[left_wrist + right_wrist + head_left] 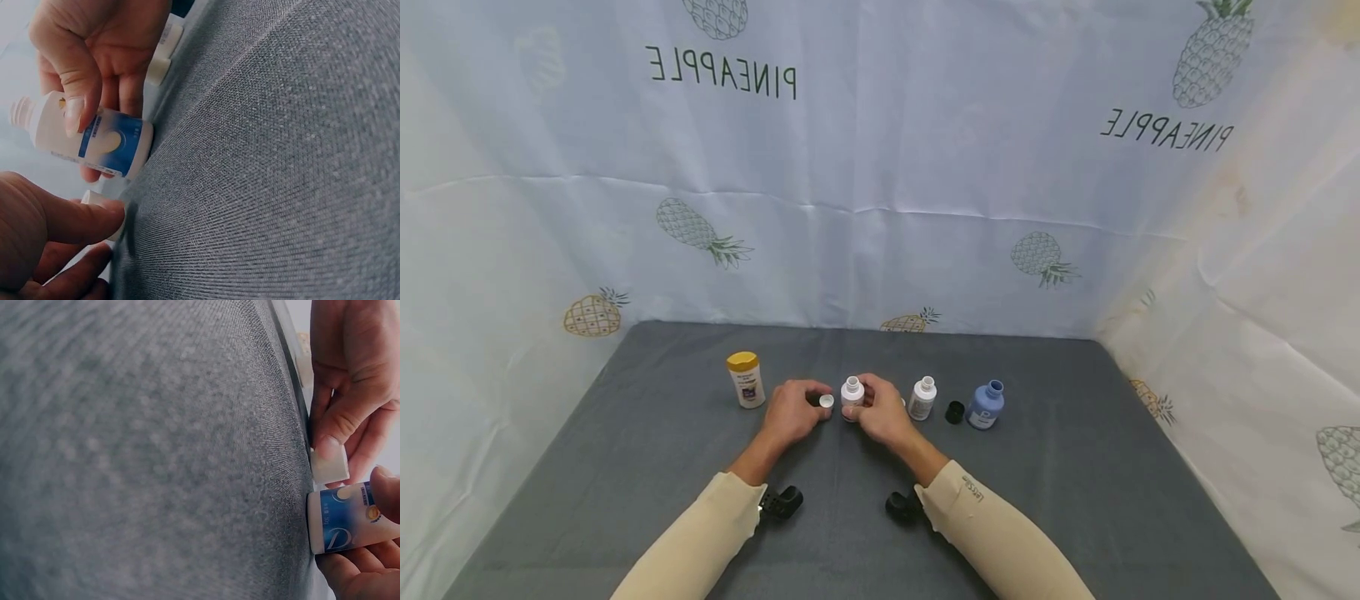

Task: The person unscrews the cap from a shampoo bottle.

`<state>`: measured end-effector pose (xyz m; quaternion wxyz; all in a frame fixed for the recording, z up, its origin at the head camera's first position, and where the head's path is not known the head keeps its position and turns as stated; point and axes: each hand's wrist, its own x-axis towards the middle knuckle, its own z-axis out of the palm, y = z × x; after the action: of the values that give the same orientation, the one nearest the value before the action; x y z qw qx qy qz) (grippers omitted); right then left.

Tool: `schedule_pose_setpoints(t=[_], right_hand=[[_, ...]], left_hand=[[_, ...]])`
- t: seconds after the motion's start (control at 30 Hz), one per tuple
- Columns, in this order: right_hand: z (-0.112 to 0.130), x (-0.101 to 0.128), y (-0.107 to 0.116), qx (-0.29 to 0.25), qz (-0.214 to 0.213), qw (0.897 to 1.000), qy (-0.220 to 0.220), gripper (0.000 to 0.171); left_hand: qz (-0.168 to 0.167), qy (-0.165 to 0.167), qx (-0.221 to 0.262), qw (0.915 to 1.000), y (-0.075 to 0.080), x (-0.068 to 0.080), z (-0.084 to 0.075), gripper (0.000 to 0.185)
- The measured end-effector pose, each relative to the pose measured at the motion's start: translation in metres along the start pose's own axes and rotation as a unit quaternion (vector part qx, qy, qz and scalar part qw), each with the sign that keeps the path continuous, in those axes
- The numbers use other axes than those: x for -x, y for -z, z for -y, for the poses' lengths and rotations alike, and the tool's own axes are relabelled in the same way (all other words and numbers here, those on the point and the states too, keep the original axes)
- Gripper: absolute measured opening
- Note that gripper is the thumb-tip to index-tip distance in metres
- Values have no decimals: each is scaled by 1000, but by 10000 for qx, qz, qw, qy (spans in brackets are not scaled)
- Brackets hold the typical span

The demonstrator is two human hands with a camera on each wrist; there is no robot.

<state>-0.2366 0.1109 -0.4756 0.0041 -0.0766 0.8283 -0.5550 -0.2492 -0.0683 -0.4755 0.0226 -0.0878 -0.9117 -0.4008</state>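
Between the thumb and fingers of my left hand (pixel 793 412) is a small white cap (pixel 827 402), held low at the cloth. My right hand (pixel 883 410) grips a small white bottle (pixel 852 388) round its body. This bottle stands upright with its threaded neck uncovered. Its blue and white label (pixel 115 142) shows in the left wrist view. Cap and bottle are side by side, a small gap apart in the head view. In the right wrist view the cap (pixel 329 464) is pinched close to the bottle's base (pixel 315 522).
Left of the hands stands a white bottle with a yellow lid (pixel 743 379). To the right are another uncapped white bottle (pixel 922 398), a black cap (pixel 955 412) and an open blue bottle (pixel 986 406). Another white cap (pixel 158 70) lies behind my right hand. Grey cloth (pixel 1052 500) covers the table.
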Motion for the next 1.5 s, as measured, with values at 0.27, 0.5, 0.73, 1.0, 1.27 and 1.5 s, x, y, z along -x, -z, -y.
schedule_pose_setpoints(t=[0.27, 0.5, 0.73, 1.0, 1.27, 1.5], right_hand=[[0, 1, 1, -16, 14, 10000, 25, 38], [1, 2, 0, -70, 46, 10000, 43, 45], [4, 4, 2, -199, -18, 9996, 183, 50], [10, 9, 4, -98, -17, 9983, 575, 59], [21, 14, 8, 79, -84, 9964, 838, 61], [34, 16, 10, 465, -124, 9948, 895, 63]], left_hand=[[83, -121, 56, 9999, 2, -1, 2, 26], [168, -133, 33, 9998, 2, -1, 3, 27], [313, -161, 110, 9993, 4, 0, 2, 33], [489, -327, 56, 9983, 16, 5, -2, 47], [599, -510, -39, 9969, 38, 17, -16, 56], [466, -1022, -44, 9937, 62, 26, -30, 60]])
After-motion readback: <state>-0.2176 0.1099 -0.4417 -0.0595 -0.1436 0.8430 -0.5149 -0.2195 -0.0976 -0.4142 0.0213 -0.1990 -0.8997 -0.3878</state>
